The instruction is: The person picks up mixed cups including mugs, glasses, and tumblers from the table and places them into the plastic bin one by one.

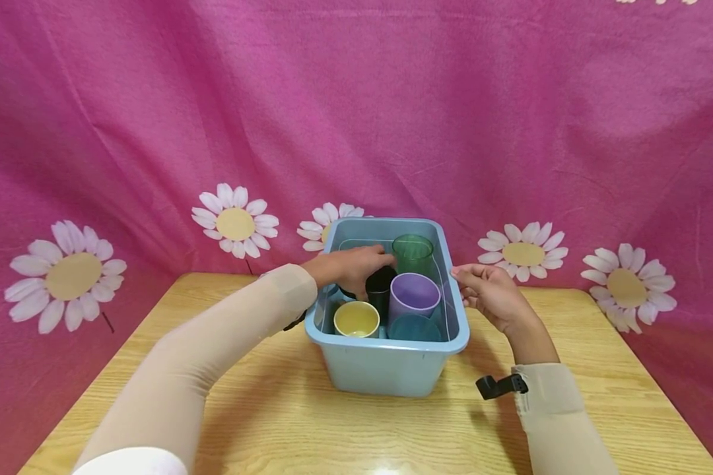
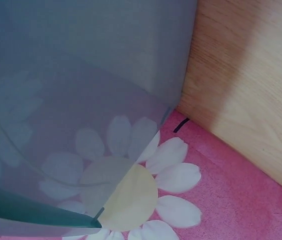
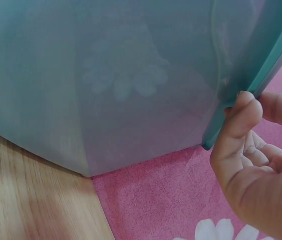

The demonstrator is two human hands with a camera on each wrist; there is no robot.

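Observation:
A light blue plastic tub stands on the table with several cups inside. My left hand reaches over its left rim and grips a black cup near the top, fingers on the far side and thumb on the near side. Around it are a purple cup, a yellow cup, a clear green cup and a teal cup. Another dark item under the left hand is mostly hidden. At the right side, my right hand pinches the tub's rim between thumb and index finger.
The tub sits on a wooden table near its back edge. A pink cloth with white daisies hangs behind and at both sides. The left wrist view shows only the tub's outer wall, table and cloth.

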